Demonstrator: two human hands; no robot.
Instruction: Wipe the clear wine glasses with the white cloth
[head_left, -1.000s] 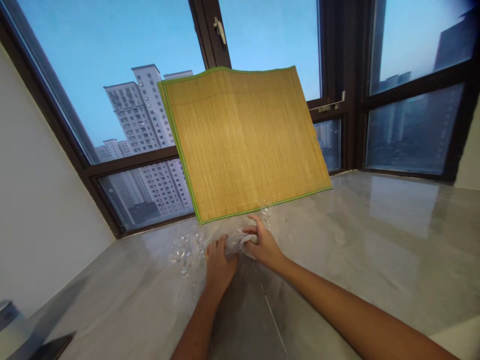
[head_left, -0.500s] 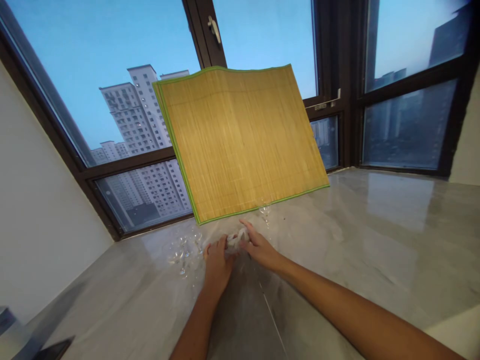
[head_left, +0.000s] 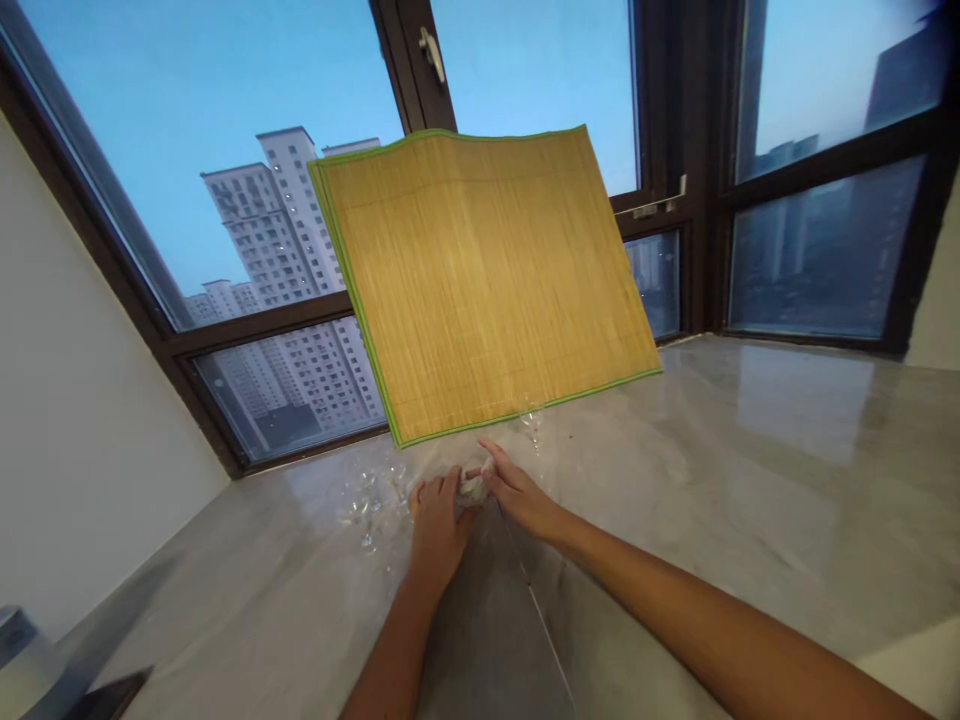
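Observation:
Between my two hands is a small crumpled whitish wad (head_left: pixel 472 491), cloth or paper; I cannot tell which, nor whether anything is inside it. My left hand (head_left: pixel 436 525) curls around its left side, thumb reaching under it. From the other side my right hand (head_left: pixel 523 500) pinches the wad, one finger stretched out above. Several clear stemmed glasses (head_left: pixel 367 508) stand just left of my left hand. Another stemmed glass (head_left: pixel 531 428) is beyond my right hand, close to the bottom edge of a folded bamboo mat (head_left: pixel 495 280) with green trim.
The grey marbled stone surface (head_left: pixel 712 500) runs up to dark-framed windows (head_left: pixel 675 270). The mat leans upright against the window. A white wall (head_left: pixel 82 380) bounds the left. At the lower left lie a dark flat object (head_left: pixel 112 697) and a pale item (head_left: pixel 26 660), partly cut off.
My fingers have shifted slightly and closed further over the whitish wad, so less of it shows. The glasses and the mat have stayed in place.

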